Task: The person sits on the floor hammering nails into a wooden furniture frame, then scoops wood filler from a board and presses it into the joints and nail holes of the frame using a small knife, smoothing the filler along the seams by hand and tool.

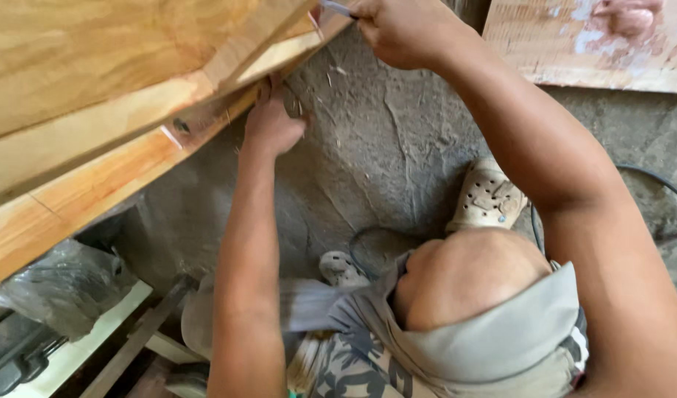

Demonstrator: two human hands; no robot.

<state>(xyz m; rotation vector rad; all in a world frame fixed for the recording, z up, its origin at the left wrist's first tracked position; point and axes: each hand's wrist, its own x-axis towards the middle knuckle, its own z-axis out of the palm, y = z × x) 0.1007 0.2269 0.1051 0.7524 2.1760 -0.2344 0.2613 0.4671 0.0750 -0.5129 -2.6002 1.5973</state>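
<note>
A large wooden piece made of pale planks fills the upper left, its edge running diagonally. My left hand reaches up under that edge, fingers pressed against the underside of the wood. My right hand is at the top, closed around a thin metal tool whose tip meets the wood's upper corner. The tool's far end is cut off by the frame. My knee and grey shorts show at the bottom.
Rough concrete floor lies below. My feet wear pale clogs. A black cable curls on the floor at right. A stained board lies top right. Crumpled plastic and a white strip sit lower left.
</note>
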